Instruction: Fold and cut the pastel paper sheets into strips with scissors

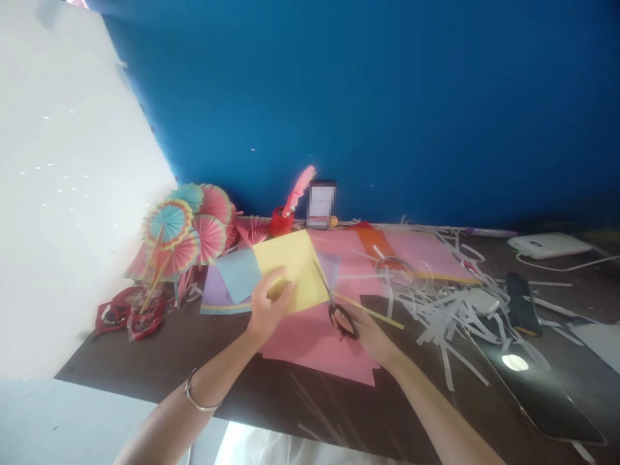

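A square sheet of yellow paper (285, 248) is held near its lower left side by my left hand (270, 307), with the thumb and fingers closed on it. My right hand (365, 332) grips black-handled scissors (343, 321), their blades pointing up and left along the sheet's right edge. Whether the blades are parted is too blurred to tell. A thin yellow paper strip (382, 316) runs out to the right of the scissors. Beneath the hands lie pink paper (320, 342), and blue paper (237, 274) and purple paper (216, 290) are to the left.
Folded paper fans (169, 223) stand at the left beside red ribbon-like items (130, 313). A red cup (281, 221) is at the back. White paper strips (440, 316) pile up on the right, near a dark tablet-like device (542, 394) and a white power-bank-like device (549, 244).
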Available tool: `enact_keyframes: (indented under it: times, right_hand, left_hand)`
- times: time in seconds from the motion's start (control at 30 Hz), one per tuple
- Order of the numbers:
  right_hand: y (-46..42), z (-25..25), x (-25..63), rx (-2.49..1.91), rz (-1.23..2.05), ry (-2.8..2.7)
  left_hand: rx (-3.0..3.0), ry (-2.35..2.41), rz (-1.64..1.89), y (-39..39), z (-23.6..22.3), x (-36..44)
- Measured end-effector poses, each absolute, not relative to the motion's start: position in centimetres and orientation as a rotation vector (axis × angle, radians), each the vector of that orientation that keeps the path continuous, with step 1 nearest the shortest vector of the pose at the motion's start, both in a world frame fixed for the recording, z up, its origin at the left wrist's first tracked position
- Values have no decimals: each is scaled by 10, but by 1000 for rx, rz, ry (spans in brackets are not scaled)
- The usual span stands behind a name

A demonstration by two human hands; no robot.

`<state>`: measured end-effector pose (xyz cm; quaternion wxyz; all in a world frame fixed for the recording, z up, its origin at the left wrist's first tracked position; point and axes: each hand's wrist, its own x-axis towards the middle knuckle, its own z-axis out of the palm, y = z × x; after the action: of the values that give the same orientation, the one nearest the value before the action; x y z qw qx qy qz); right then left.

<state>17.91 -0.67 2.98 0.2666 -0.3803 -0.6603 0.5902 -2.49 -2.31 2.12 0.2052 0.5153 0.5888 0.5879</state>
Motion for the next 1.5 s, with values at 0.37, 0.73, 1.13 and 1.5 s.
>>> enact_keyframes:
  times: [0.37,0.73,1.13,1.5]
  right_hand:
    - [-6,24,180,-1035,1597,-1764]
    - [-7,28,178,-1027,1609,-1728]
    - [-8,32,181,-990,1606,-1825]
    - [-6,32,181,-1017,1556,-1827]
  left_hand:
    - [1444,1648,1652,-23,21,-25]
    - [1437,1647,1638,-24,21,-26]
    - [1469,1604,1550,-29,20,-19]
    - [1511,1584,1494,-31,24,-18]
